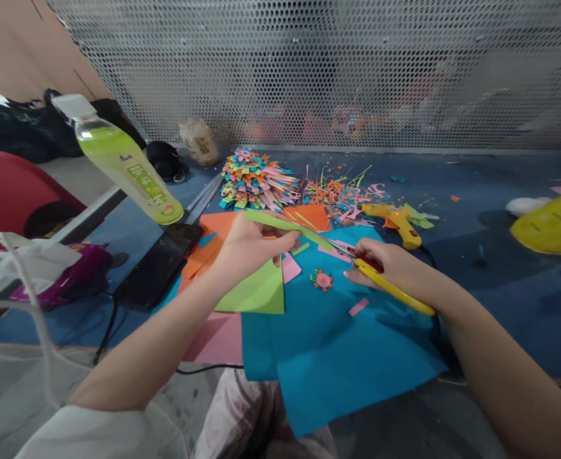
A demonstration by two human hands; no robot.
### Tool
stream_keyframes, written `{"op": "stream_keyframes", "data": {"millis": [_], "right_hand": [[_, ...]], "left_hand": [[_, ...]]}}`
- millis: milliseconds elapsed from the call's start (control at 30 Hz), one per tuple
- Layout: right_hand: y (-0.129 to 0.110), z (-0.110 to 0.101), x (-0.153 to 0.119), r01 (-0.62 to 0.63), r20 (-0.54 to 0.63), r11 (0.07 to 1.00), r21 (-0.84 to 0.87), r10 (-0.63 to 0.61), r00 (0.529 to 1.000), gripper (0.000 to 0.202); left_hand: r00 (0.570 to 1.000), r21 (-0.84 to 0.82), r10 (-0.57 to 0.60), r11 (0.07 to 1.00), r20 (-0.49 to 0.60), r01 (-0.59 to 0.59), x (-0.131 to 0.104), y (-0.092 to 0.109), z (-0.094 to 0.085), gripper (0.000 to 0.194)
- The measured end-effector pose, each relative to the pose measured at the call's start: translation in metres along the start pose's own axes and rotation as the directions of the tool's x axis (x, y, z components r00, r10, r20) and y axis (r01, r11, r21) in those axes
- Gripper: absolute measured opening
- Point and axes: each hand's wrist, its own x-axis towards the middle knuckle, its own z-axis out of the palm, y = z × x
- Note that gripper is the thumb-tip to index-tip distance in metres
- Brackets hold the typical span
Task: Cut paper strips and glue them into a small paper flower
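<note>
My left hand (256,245) pinches a long light-green paper strip (278,221), which slants down to the right. Red-and-yellow scissors (380,284) sit in my right hand (380,261), their blades pointing left at the strip's right end; I cannot tell whether the blades are closed on it. Below the hands lies a small orange, pink and teal paper flower (321,280) on a large blue sheet (342,357). Near it are a small pink slip (358,307) and a pink square (291,268). A light-green sheet (256,293) spreads under my left hand.
A colourful paper-fringed cone (256,182) stands at the back beside a heap of paper scraps (338,194). A yellow glue gun (398,223) lies right of it. To the left are a green drink bottle (127,162) and a black phone (159,268). Perforated metal (309,76) borders the table.
</note>
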Motion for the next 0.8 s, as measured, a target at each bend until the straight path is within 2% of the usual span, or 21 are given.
{"op": "stream_keyframes", "data": {"millis": [167,300,433,600,800], "right_hand": [[0.004,0.001,0.002,-0.003,-0.042,1.0,-0.005,0.003,0.999,0.041],[0.012,0.0,0.005,0.014,-0.089,1.0,0.006,-0.014,0.996,0.038],[0.015,-0.002,0.004,0.05,-0.058,0.999,0.002,-0.05,0.997,0.035],[0.012,-0.003,0.002,0.047,-0.02,0.999,0.016,-0.046,0.999,0.035],[0.007,-0.005,0.001,0.035,-0.003,0.999,0.025,-0.034,0.999,0.035]], "left_hand": [[1.0,-0.013,0.004,1.0,-0.015,-0.005,0.001,0.0,-0.001,0.014],[0.998,0.006,0.015,1.0,-0.065,-0.014,0.004,-0.001,-0.004,0.012],[0.993,0.031,0.042,0.999,-0.109,-0.039,0.007,0.0,-0.01,0.01],[0.996,0.053,0.072,0.996,-0.062,-0.068,0.009,0.0,-0.013,0.011],[0.999,0.03,-0.044,0.999,-0.017,0.044,0.005,0.004,-0.009,0.021]]}}
